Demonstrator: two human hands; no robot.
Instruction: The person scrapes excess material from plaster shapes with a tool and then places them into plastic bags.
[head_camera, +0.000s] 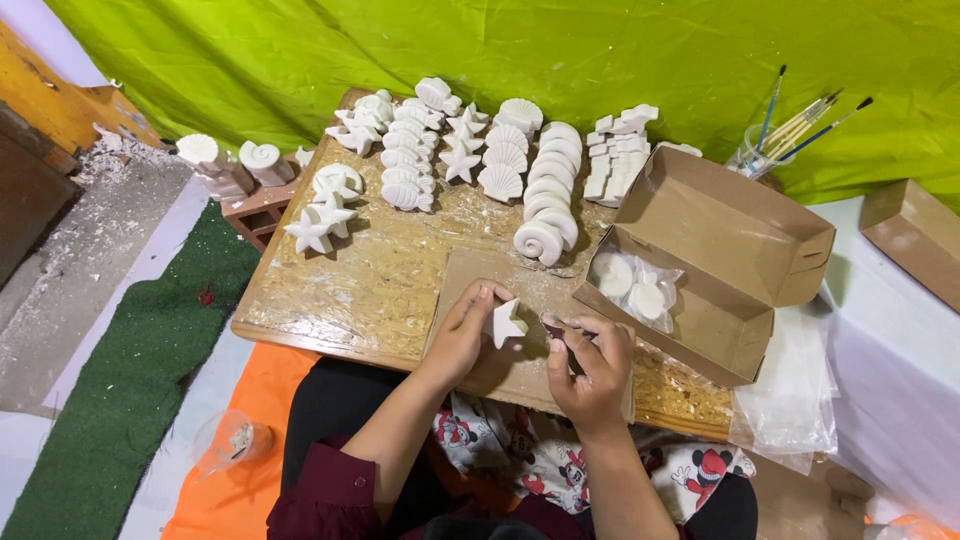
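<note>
In the head view, the left hand (462, 335) pinched a small white plaster star (507, 323) between thumb and fingertips, holding it upright just above a brown cardboard sheet (470, 265). The star lay directly to the right of those fingers, one arm pointing up and toward the person's right. The right hand (592, 365) sat just beside it, fingers curled closed around a small dark tool (553, 325) whose tip nearly touched the star; what kind of tool it was could not be told. Both hands were about equally near.

The work rested on a chipboard table (360, 280) carrying rows of white plaster shells and stars (480, 160), with an open cardboard box (720, 260) on the right holding bagged round casts. Paintbrushes (800, 125) stood in a clear cup against a green cloth backdrop (300, 50)
</note>
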